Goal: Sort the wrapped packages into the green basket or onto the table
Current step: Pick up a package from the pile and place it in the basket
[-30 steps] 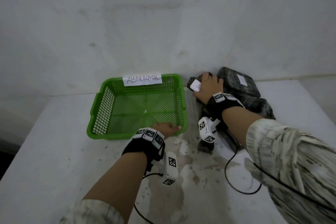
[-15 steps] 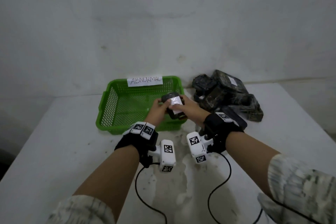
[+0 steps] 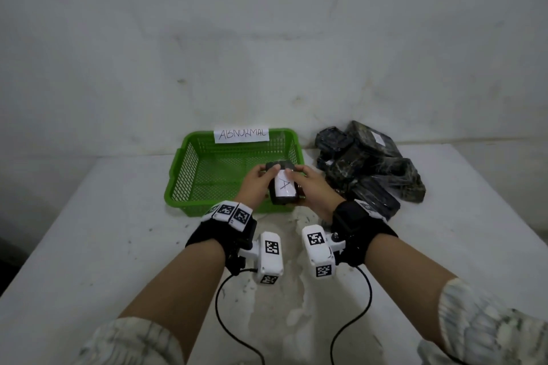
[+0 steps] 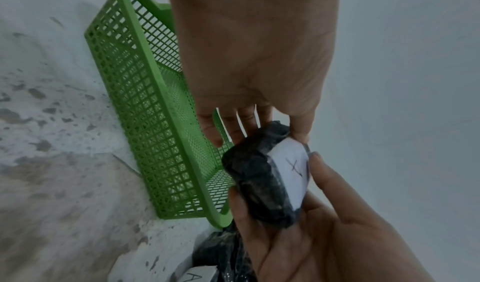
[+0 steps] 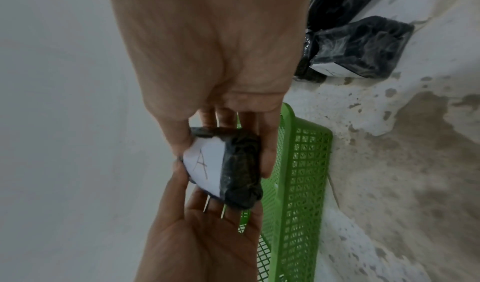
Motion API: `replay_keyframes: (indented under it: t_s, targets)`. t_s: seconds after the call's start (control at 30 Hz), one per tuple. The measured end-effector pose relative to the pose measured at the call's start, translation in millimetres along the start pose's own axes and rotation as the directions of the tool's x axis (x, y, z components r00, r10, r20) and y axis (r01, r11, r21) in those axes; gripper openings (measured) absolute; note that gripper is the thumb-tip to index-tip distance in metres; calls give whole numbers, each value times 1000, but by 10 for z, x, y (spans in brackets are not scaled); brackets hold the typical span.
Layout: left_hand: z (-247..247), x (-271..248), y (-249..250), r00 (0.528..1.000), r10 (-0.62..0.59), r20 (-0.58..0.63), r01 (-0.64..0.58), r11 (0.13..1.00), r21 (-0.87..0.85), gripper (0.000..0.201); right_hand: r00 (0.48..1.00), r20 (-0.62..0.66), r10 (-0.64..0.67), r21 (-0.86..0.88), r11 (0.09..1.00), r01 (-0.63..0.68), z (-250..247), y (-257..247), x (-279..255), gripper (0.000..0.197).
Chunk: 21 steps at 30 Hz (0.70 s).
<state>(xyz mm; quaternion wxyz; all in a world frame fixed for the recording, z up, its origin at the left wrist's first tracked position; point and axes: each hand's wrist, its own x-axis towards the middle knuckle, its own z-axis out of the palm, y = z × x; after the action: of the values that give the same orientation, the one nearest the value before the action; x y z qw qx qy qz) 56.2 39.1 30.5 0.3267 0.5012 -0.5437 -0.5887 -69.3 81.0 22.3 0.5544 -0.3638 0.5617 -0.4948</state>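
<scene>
A small black wrapped package (image 3: 283, 186) with a white label marked "A" is held up between both hands, over the near right corner of the green basket (image 3: 189, 169). My left hand (image 3: 258, 183) grips its left side, thumb on top. My right hand (image 3: 310, 186) grips its right side. The left wrist view shows the package (image 4: 262, 184) pinched by thumb and fingers; the right wrist view shows the label (image 5: 205, 163) facing up. The basket holds nothing and carries a paper tag reading "ABNORMAL" (image 3: 241, 135).
A pile of several black wrapped packages (image 3: 370, 169) lies on the white table (image 3: 89, 246) right of the basket, against the wall. Cables trail from both wrist cameras toward the near edge. The tabletop in front is stained and chipped.
My right hand took a small package from the pile and brought it left. My left hand rose from the basket's front edge and joined it; both now hold the package, label up.
</scene>
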Motion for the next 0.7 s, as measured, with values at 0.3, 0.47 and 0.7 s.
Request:
replay_keyframes:
  t_s: [0.3, 0.47, 0.7]
  targets:
    - [-34, -78, -122, 995, 21, 98, -13, 997, -76, 40, 1000, 10, -15, 121, 993, 13, -42, 90, -123, 24]
    - [-34, -78, -136, 993, 16, 118, 5, 984, -179, 40, 999, 9, -35, 155, 987, 33, -67, 90, -157, 45]
    - [-5, -102, -204, 992, 48, 118, -33, 991, -132, 48, 999, 39, -17, 214, 977, 8, -104, 93, -190, 50]
